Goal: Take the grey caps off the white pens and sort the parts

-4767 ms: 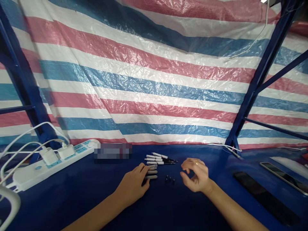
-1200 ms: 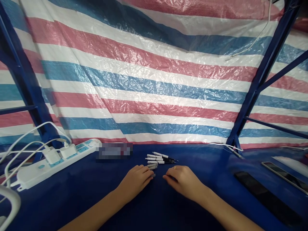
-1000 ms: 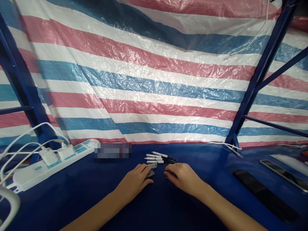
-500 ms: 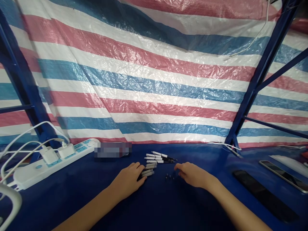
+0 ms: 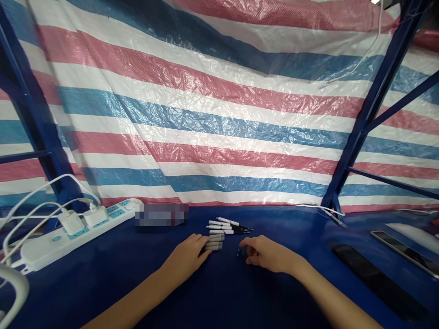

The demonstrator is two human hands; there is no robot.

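On the blue table top lies a row of grey pen caps, stacked side by side. My left hand rests flat beside them, fingertips touching their left ends, fingers stretched out. Behind the caps lie several white pens with black tips. A few small dark pieces sit to the right of the caps. My right hand lies over the table with thumb and forefinger pinched at those small pieces; whether it grips one is hidden.
A white power strip with chargers and cables lies at the left. A blurred box stands behind the pens. Two phones lie at the right. A striped tarp and blue frame posts close the back.
My right hand slid back toward the small dark pieces after drawing away from them. My left hand has shifted slightly forward against the grey caps.
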